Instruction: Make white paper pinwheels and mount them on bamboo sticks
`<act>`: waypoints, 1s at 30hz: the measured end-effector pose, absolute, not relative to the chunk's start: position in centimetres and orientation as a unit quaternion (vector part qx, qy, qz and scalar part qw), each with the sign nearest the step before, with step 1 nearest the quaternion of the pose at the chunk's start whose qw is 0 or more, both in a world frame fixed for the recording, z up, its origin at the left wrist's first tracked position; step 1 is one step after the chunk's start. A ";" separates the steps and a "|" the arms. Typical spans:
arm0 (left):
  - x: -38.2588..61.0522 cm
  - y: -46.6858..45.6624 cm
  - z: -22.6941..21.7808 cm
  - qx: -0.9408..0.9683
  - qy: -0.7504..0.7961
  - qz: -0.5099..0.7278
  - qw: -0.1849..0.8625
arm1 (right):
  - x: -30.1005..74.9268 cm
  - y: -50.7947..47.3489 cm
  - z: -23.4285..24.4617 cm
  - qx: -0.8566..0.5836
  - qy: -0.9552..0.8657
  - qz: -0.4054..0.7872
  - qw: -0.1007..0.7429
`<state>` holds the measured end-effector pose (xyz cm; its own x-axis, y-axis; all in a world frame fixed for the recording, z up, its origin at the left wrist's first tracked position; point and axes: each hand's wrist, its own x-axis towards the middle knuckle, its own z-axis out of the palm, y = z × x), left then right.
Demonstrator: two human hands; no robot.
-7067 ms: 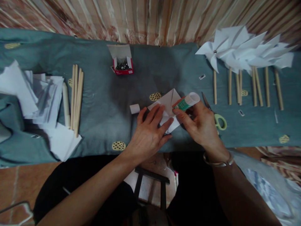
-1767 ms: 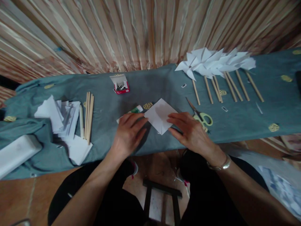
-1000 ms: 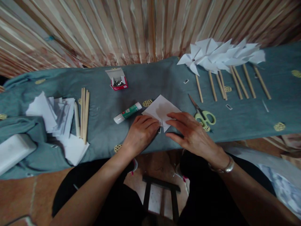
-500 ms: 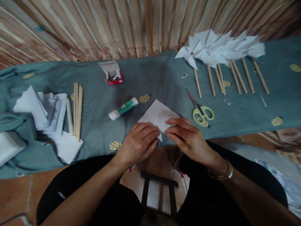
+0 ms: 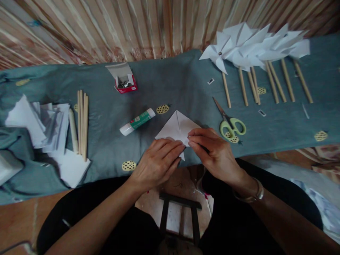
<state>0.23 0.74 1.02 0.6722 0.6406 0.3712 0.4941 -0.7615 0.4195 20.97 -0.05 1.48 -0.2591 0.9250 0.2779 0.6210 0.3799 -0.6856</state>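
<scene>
A white sheet of paper (image 5: 177,124) with creases lies near the table's front edge, one corner pointing away from me and a small tip poking out below my fingers. My left hand (image 5: 162,157) presses its lower left part, fingers together and curled over the edge. On the right side, my right hand (image 5: 208,145) pinches the paper between thumb and fingertips. The part under both hands is hidden. Just left of the paper is a glue stick (image 5: 137,122) with a green label. Scissors (image 5: 228,122) with light green handles lie to the right of my right hand.
White paper pinwheels (image 5: 255,46) on wooden sticks lie at the back right. An open red box (image 5: 126,85) holds small metal pieces. At left are wooden sticks (image 5: 84,127) and cut paper sheets (image 5: 57,131). A green cloth (image 5: 106,141) covers the table.
My right thumb and fingers have closed nearer together on the paper's edge. My left fingertips have slid slightly right along it. The whole view has shifted a little.
</scene>
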 end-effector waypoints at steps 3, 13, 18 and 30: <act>0.2 0.7 1.0 0.902 0.312 0.260 0.145 | 20.9 -0.1 1.6 -0.508 -0.768 0.202 0.333; 0.5 0.4 1.2 0.906 0.305 0.250 0.152 | 20.6 -0.1 1.8 -0.527 -0.766 0.164 0.328; 0.5 0.4 1.1 0.909 0.305 0.242 0.152 | 20.6 -0.2 1.5 -0.526 -0.766 0.161 0.332; 0.5 0.3 1.3 0.911 0.296 0.250 0.141 | 20.5 -0.1 1.5 -0.510 -0.783 0.138 0.329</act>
